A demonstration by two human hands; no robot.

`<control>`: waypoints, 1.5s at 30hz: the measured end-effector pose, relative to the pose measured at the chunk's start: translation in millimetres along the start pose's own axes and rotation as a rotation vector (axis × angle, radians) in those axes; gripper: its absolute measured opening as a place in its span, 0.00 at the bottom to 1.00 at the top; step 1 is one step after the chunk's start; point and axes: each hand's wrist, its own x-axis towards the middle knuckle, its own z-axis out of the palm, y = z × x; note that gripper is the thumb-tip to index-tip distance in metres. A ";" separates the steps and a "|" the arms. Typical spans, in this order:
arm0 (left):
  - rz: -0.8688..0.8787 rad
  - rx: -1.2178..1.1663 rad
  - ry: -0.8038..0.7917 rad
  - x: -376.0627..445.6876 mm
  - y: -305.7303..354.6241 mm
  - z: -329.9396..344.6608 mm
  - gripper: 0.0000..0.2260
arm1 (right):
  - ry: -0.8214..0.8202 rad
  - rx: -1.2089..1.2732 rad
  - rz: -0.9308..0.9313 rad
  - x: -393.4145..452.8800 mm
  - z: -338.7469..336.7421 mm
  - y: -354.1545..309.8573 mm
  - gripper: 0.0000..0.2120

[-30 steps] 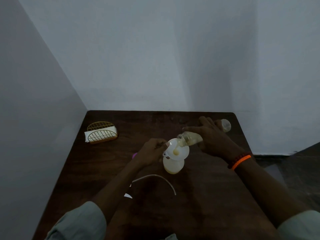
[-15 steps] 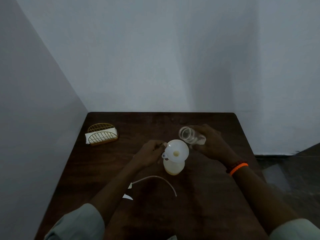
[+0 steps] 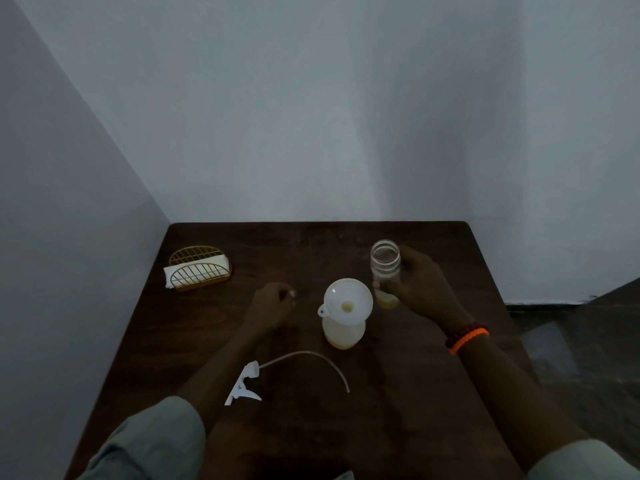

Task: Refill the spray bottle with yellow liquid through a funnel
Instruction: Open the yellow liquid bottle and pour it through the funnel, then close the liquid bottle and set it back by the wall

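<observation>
The spray bottle (image 3: 344, 333) stands in the middle of the dark wooden table (image 3: 398, 410), holding pale yellow liquid. A white funnel (image 3: 348, 301) sits in its neck. My right hand (image 3: 420, 284) grips a clear jar (image 3: 385, 271), upright just right of the funnel, with a little yellow liquid at its bottom. My left hand (image 3: 272, 303) hovers left of the funnel, fingers loosely curled and holding nothing that I can see. The white spray head (image 3: 244, 384) with its curved tube (image 3: 311, 358) lies on the table in front of the bottle.
A gold wire napkin holder (image 3: 198, 268) with white napkins stands at the table's far left. Pale walls close in behind and on the left. The table's right edge drops to a darker floor (image 3: 588, 341).
My right hand has tipped the jar back from pouring into the funnel and brought it upright to the right. My left hand has let go of the funnel and drawn away to the left.
</observation>
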 end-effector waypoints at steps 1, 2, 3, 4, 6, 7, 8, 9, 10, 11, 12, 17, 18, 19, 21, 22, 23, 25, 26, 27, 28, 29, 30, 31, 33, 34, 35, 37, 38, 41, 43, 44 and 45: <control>-0.026 0.057 0.021 2.2 -8.3 3.0 0.06 | 0.007 0.012 -0.002 -0.3 -0.1 -0.5 0.27; -0.046 0.117 0.033 4.3 -16.4 5.6 0.07 | 0.011 0.023 -0.007 -0.4 0.1 -0.9 0.26; -0.059 0.187 0.035 5.0 -23.4 8.0 0.09 | 0.014 0.035 -0.009 -0.6 0.5 -1.0 0.26; -0.068 0.272 0.026 4.8 -29.7 10.7 0.13 | 0.018 0.050 -0.004 -0.7 1.0 -0.9 0.26; -0.091 0.394 -0.013 0.4 -36.8 14.6 0.16 | 0.018 0.079 0.011 -0.4 2.3 -0.1 0.26; -0.103 0.418 -0.024 -2.6 -38.8 15.9 0.17 | 0.016 0.088 0.013 0.0 3.2 0.4 0.26; -0.112 0.428 -0.029 -5.3 -40.8 17.5 0.17 | 0.015 0.094 0.015 0.4 4.0 0.7 0.27; -0.109 0.426 -0.022 -7.3 -41.9 19.4 0.18 | 0.015 0.100 0.017 0.7 4.6 0.7 0.27; -0.101 0.422 -0.014 -7.8 -43.9 21.3 0.18 | 0.017 0.110 0.018 1.0 5.2 0.8 0.27; -0.089 0.418 -0.005 -8.1 -45.1 22.6 0.18 | 0.020 0.118 0.018 1.5 6.0 1.3 0.27; -0.087 0.420 -0.004 -8.4 -45.7 22.9 0.18 | 0.025 0.123 0.016 1.8 6.7 1.6 0.27; -0.066 0.427 0.029 -7.5 -49.6 25.2 0.19 | 0.035 0.125 0.003 3.8 9.9 2.7 0.26; -0.064 0.419 0.032 -7.0 -51.0 25.6 0.19 | 0.033 0.124 0.005 4.2 9.8 2.7 0.27; -0.067 0.401 0.033 -5.7 -51.7 25.6 0.18 | 0.030 0.123 0.007 4.6 9.6 2.7 0.27; -0.071 0.368 0.042 -3.3 -50.1 23.1 0.16 | 0.032 0.119 0.007 4.9 9.0 2.4 0.27; -0.062 0.351 0.056 -1.3 -46.7 21.5 0.15 | 0.035 0.117 0.006 4.9 8.0 2.1 0.27; -0.038 0.327 0.080 1.4 -41.3 19.5 0.15 | 0.038 0.114 0.006 5.3 7.0 2.0 0.27; 0.040 0.239 0.160 7.2 -19.7 11.0 0.15 | 0.043 0.113 0.009 6.7 5.8 1.5 0.27; 0.094 0.183 0.206 10.5 -3.5 4.6 0.16 | 0.046 0.113 0.011 7.1 5.1 0.9 0.27; 0.168 0.131 0.252 14.4 14.4 -2.0 0.18 | 0.048 0.110 0.015 7.4 4.4 0.4 0.27; 0.250 0.083 0.282 17.8 33.8 -9.5 0.20 | 0.050 0.108 0.017 7.8 3.6 -0.4 0.27; 0.340 0.032 0.297 19.4 54.0 -16.4 0.20 | 0.051 0.106 0.017 8.1 2.7 -0.9 0.27; 0.423 -0.025 0.304 18.6 74.0 -23.1 0.21 | 0.053 0.108 0.018 8.2 2.0 -1.0 0.27; 0.497 -0.085 0.303 16.3 93.4 -28.5 0.20 | 0.053 0.108 0.021 7.9 1.0 -2.0 0.27; 0.621 -0.167 0.282 7.8 129.0 -36.8 0.20 | 0.050 0.107 0.020 6.9 -0.4 -5.4 0.27; 0.675 -0.176 0.269 4.8 142.9 -38.4 0.20 | 0.048 0.110 0.016 6.7 -0.6 -6.9 0.28; 0.724 -0.170 0.250 3.3 153.7 -38.7 0.20 | 0.041 0.113 0.014 6.2 -0.6 -8.2 0.29; 0.792 -0.112 0.188 3.3 167.4 -36.5 0.22 | 0.021 0.124 0.005 4.9 -0.6 -10.8 0.30; 0.810 -0.070 0.155 4.5 170.9 -35.0 0.23 | 0.013 0.129 0.001 4.7 -0.8 -11.3 0.30; 0.837 -0.017 0.093 5.2 176.2 -33.0 0.25 | -0.002 0.118 -0.003 3.2 -2.8 -12.9 0.28; 0.847 -0.014 0.079 6.5 177.7 -34.3 0.24 | -0.005 0.098 0.009 2.7 -3.9 -11.9 0.27; 0.846 -0.004 0.067 6.9 178.5 -35.2 0.23 | -0.006 0.086 0.012 2.6 -4.2 -11.5 0.27; 0.845 0.009 0.049 7.4 179.2 -36.0 0.23 | -0.009 0.076 0.010 2.5 -4.4 -11.0 0.27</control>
